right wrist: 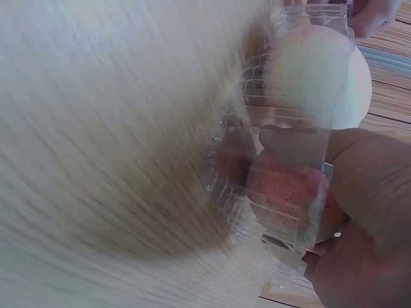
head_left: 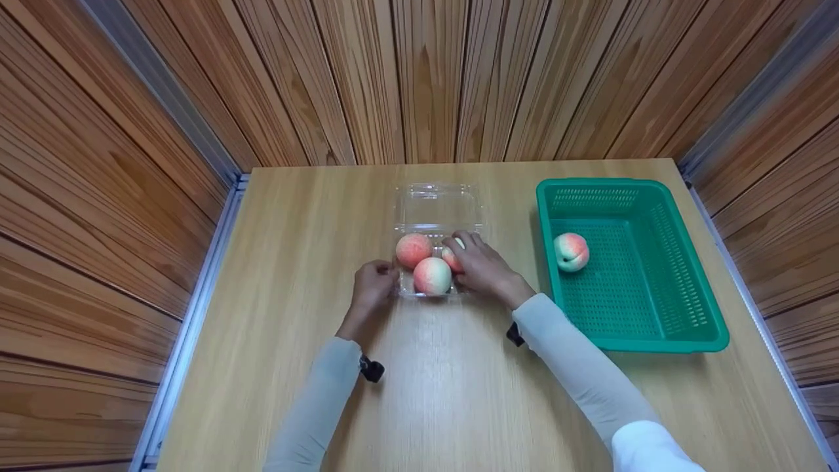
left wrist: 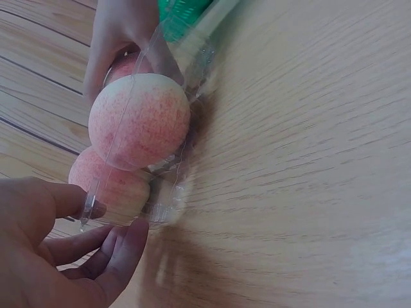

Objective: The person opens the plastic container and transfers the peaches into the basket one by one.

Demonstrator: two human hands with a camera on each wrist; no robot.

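A clear plastic clamshell box (head_left: 438,208) lies on the table with its lid swung back to the far side. Inside sit three pink-and-cream peaches: one at back left (head_left: 413,250), one in front (head_left: 432,276), and one at the right (head_left: 452,258), partly hidden. My right hand (head_left: 485,265) holds the right peach, its thumb (right wrist: 292,142) reaching down inside the clear wall. At the box's left side, my left hand (head_left: 375,285) pinches the rim, with the thumb on one face and fingertips on the other, as the left wrist view shows.
To the right stands a green plastic basket (head_left: 695,275) with perforated walls. One more peach (head_left: 571,252) lies in it against the left wall. The wooden table (head_left: 295,262) is bounded by wood-panelled walls at the back and sides.
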